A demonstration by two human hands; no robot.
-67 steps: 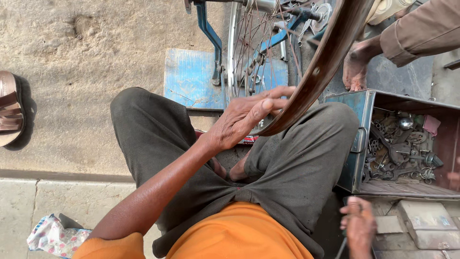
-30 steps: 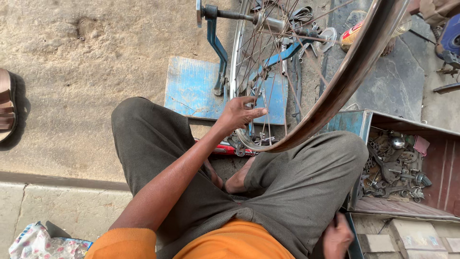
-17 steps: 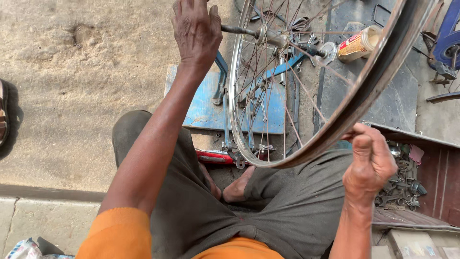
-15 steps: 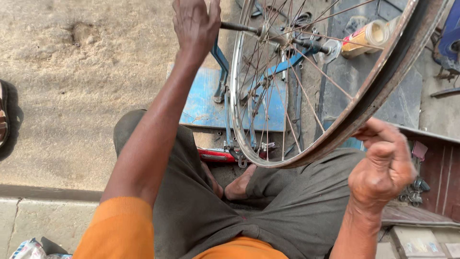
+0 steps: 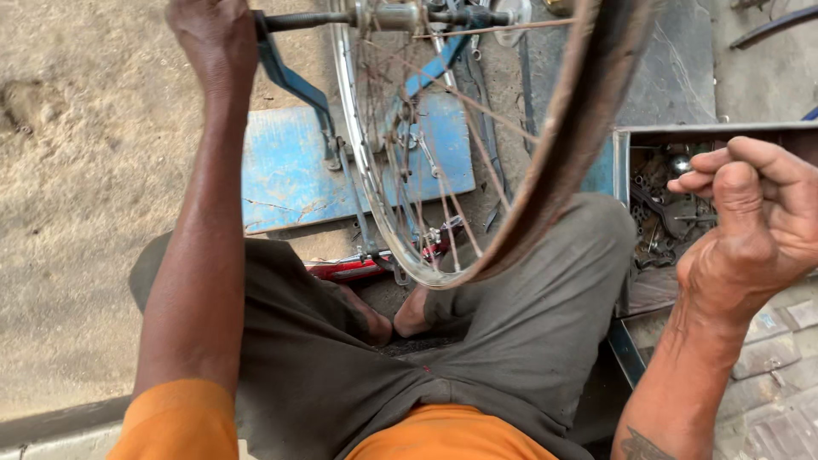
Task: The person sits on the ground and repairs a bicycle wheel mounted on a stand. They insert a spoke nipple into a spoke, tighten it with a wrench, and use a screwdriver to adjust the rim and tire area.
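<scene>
A bicycle wheel [image 5: 477, 145] with thin spokes and a worn brown tyre [image 5: 567, 162] stands upright in a blue stand [image 5: 294, 81] above my crossed legs. My left hand [image 5: 213, 43] reaches up to the top left and is closed around the end of the wheel's axle [image 5: 307, 19], where it meets the stand's arm. Raised at the right of the tyre and apart from it, my right hand [image 5: 754, 221] has its fingers curled in. Nothing shows inside them.
The stand's blue base plate [image 5: 285, 175] lies on sandy ground. A red tool [image 5: 349, 268] lies under the rim by my bare feet [image 5: 396, 319]. An open metal box [image 5: 665, 213] of nuts and small parts sits at the right, on paving.
My left hand left the rim and rose to the axle end. My right hand came up from beside my hip to the right of the tyre.
</scene>
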